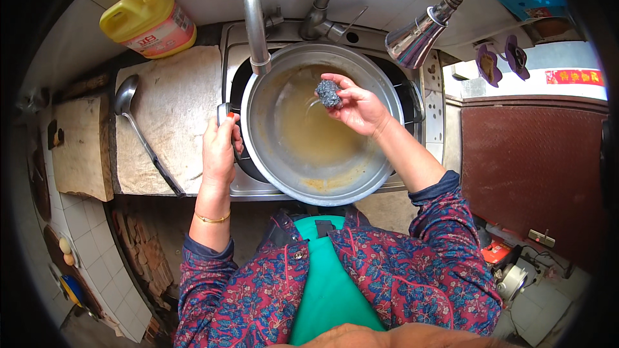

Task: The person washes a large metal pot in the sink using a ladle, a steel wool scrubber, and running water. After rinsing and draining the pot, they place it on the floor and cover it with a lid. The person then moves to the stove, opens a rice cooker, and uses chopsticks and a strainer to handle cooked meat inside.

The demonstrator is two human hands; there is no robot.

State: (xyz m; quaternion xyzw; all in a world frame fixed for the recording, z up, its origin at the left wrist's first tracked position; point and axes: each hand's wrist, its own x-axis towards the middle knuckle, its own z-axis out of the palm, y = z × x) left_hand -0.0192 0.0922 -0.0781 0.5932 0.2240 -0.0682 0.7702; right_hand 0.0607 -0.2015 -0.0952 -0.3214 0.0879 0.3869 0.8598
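A large round metal pot [319,188] rests over the sink [237,77], with cloudy yellowish-brown water in its bottom and brown stains on its inner wall. My left hand [221,147] grips the pot's left handle [223,110], thumb on top. Above the water, my right hand [355,106] pinches a steel wool scourer [329,94] between its fingers. The pot's right handle [417,101] stands untouched. A metal faucet spout [256,24] reaches over the back left rim.
Left of the sink, a metal ladle [140,130] lies on a worn board [164,77]. A yellow pump bottle [150,21] stands behind it. A flexible sprayer [416,38] hangs at the back right. A wooden block [82,150] sits far left.
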